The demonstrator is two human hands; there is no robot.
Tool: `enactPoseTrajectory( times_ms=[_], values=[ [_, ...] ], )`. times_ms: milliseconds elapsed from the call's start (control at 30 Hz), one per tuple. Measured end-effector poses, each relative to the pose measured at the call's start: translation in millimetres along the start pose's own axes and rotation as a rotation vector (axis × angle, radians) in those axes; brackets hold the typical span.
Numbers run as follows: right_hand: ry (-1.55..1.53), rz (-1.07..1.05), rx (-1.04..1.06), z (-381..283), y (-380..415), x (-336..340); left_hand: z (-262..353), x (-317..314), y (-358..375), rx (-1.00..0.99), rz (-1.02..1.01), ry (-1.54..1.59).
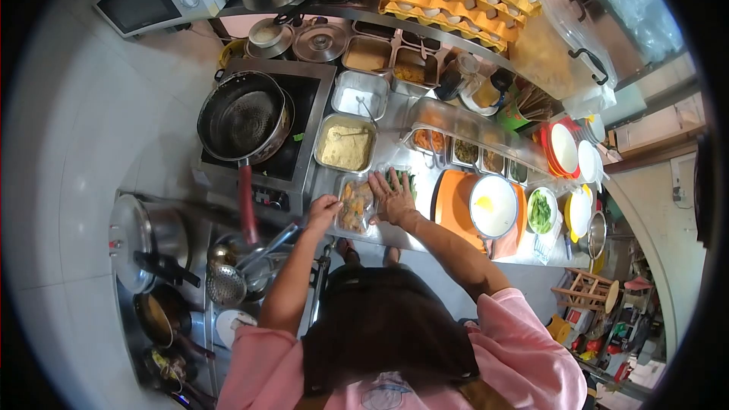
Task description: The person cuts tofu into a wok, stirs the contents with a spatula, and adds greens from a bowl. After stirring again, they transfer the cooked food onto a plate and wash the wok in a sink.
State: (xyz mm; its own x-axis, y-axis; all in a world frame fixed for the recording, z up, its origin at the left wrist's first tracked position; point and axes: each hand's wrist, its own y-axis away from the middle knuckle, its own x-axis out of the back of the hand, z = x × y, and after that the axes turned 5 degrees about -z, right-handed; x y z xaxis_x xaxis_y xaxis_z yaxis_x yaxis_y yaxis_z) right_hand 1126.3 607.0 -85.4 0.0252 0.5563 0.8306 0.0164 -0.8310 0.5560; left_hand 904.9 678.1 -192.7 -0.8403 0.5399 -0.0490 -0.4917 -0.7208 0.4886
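A clear plastic food container [355, 205] with orange and brown pieces of food sits at the front of the steel counter. My left hand [324, 212] is at its left side, fingers closed on the edge. On the right side, my right hand [392, 197] lies with fingers spread, its thumb side against the container. Partly hidden under those fingers are long green vegetables [406, 181]. Just behind stands a steel tray of pale yellow mixture [345, 144] with a spoon in it.
Left is a wok [244, 118] on an induction cooker, its red handle [247, 201] jutting forward. Right are a white bowl with an egg yolk [493, 205] and a bowl of greens [541, 211]. A pressure cooker [144, 247] stands lower left; egg trays [456, 0] fill the shelf.
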Motion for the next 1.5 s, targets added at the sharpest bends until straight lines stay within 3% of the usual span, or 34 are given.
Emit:
enactPoseTrajectory(
  times_ms=[67, 167, 267, 400, 567, 733, 900, 1067, 1167, 1200, 1300, 1400, 1500],
  values=[
    [0.023, 0.006, 0.008, 1.8, -2.3, -2.1, 7.4, 4.2, -0.2, 0.047, -0.049, -0.011],
    [-0.008, 0.046, 0.023, 5.8, 2.4, -3.0, 42.6, -28.7, 34.0, -0.264, 0.342, -0.738],
    [-0.123, 0.083, 0.091, 13.5, 1.3, -9.4, 66.5, -73.0, 58.8, -0.555, 0.231, -1.027],
    [-0.152, 0.154, 0.088, 33.8, 9.1, -17.8, 43.6, -85.4, 32.2, -0.676, 0.088, -1.25],
    [-0.378, 0.27, 0.014, 40.1, 53.6, -25.0, 53.4, -85.9, 35.9, -0.621, 0.062, -1.288],
    [-0.401, 0.327, -0.032, 32.6, 62.1, -46.1, 56.1, -88.1, 34.4, -0.608, 0.073, -1.352],
    [-0.209, 0.368, 0.033, 20.1, 48.6, -57.7, 67.8, -87.7, 30.8, -0.593, 0.018, -1.355],
    [-0.321, 0.439, -0.007, 20.1, 70.6, -77.3, 60.3, -97.2, 26.1, -0.578, 0.033, -1.345],
    [-0.485, 0.583, -0.147, 23.0, 93.3, -86.3, 58.9, -111.6, 20.8, -0.573, 0.1, -1.35],
    [-0.569, 0.729, -0.22, 21.7, 100.8, -82.8, 58.6, -115.9, 19.8, -0.566, 0.12, -1.35],
    [-1.193, 0.531, -0.52, 22.1, 103.6, -95.1, 59.7, -121.0, 18.2, -0.553, 0.142, -1.371],
    [-1.168, 0.675, -0.342, 28.9, 93.9, -123.2, 61.2, -123.8, 18.9, -0.564, 0.15, -1.403],
    [-1.315, 0.36, -0.281, 33.0, 97.3, -111.6, 61.8, -123.5, 21.6, -0.548, 0.14, -1.407]
  ],
)
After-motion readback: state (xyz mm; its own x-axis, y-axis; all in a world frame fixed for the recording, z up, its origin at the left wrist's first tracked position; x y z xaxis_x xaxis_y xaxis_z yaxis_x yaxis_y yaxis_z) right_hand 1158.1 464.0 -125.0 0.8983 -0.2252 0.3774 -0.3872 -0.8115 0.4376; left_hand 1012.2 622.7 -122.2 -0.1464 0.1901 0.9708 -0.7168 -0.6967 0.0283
